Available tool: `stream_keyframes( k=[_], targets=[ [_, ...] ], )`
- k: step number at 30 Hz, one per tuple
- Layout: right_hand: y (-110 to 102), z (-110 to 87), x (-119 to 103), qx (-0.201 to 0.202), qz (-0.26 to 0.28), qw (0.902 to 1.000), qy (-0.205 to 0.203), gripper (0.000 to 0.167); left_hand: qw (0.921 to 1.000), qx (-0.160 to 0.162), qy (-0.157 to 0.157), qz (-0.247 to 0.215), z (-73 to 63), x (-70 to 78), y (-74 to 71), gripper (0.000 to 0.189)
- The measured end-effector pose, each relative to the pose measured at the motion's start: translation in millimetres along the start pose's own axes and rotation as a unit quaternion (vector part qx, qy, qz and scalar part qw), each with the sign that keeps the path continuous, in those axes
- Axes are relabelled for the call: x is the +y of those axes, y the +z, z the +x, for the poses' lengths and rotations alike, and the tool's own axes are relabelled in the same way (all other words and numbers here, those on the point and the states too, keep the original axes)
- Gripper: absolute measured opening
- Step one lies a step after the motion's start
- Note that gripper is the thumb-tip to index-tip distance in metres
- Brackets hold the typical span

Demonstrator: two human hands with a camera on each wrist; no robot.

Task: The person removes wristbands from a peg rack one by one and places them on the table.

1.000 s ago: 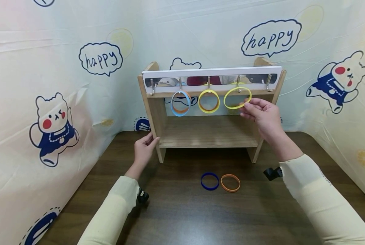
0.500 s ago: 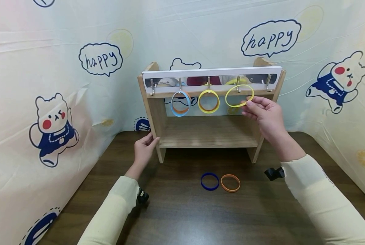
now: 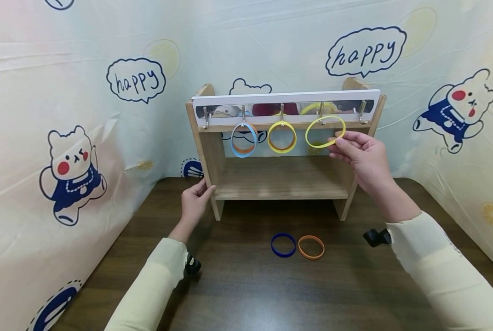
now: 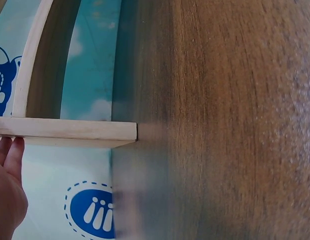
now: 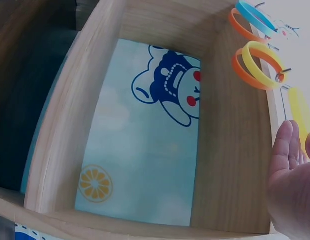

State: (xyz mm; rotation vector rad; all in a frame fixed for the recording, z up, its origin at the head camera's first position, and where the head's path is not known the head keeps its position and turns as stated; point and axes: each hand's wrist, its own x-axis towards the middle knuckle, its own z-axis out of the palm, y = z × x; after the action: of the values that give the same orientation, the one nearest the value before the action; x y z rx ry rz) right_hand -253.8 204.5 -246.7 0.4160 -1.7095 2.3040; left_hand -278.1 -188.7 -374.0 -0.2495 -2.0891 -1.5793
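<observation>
My right hand point(image 3: 364, 158) pinches a yellow silicone wristband point(image 3: 307, 136) by its right side, just in front of a metal hook on the wooden rack point(image 3: 279, 177). The right wrist view shows this hand point(image 5: 297, 190) beside the band point(image 5: 299, 110), cropped by the frame edge. A light blue wristband point(image 3: 232, 146) and another yellow wristband point(image 3: 270, 143) hang on hooks to the left, each with an orange band behind it. Low on the rack's left side panel point(image 4: 70, 128), my left hand point(image 3: 194, 202) holds the edge, thumb at the front and fingers along the outside.
A dark blue wristband point(image 3: 272, 248) and an orange wristband point(image 3: 312, 258) lie side by side on the brown table point(image 3: 246, 294), in front of the rack. The far-left hook point(image 3: 205, 117) and far-right hook point(image 3: 363, 112) carry no band. Printed cloth point(image 3: 147, 124) surrounds the table.
My right hand has drawn the yellow wristband slightly right, and the band's reflection in the shiny strip shows more clearly. The left hand, the rack and the other bands have stayed still.
</observation>
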Motion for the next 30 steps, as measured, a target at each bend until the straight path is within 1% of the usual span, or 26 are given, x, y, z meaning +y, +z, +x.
stream_keyframes(
  k=[12, 15, 19, 22, 27, 30],
  targets=[
    [-11, -12.2, -1, -0.014, -0.017, 0.9997, 0.01, 0.021, 1.0, -0.002, 0.003, -0.003, 0.8, -2.1, -0.4, 0.04],
    [-13, -16.4, 0, -0.023, -0.024, 0.9994, 0.012, 0.018, 1.0, -0.001, 0.004, 0.001, 0.6, -2.8, -0.1, 0.039],
    [-17, -21.5, 2, -0.042, -0.015, 0.9989, 0.013, 0.015, 1.0, -0.001, 0.005, 0.003, 0.6, -3.5, -0.2, 0.039],
    [-21, -25.4, 5, -0.047, -0.012, 0.9987, 0.014, 0.014, 1.0, -0.001, 0.006, 0.003, 0.7, -4.0, -0.5, 0.039],
    [-27, -31.5, 10, -0.045, -0.047, 0.9976, 0.024, 0.015, 1.0, -0.002, 0.005, 0.002, 0.9, -4.2, -0.8, 0.039],
    [-30, -34.1, 12, -0.048, -0.078, 0.9952, 0.036, 0.02, 1.0, -0.002, 0.004, 0.002, 1.0, -4.3, -0.8, 0.039]
  ],
)
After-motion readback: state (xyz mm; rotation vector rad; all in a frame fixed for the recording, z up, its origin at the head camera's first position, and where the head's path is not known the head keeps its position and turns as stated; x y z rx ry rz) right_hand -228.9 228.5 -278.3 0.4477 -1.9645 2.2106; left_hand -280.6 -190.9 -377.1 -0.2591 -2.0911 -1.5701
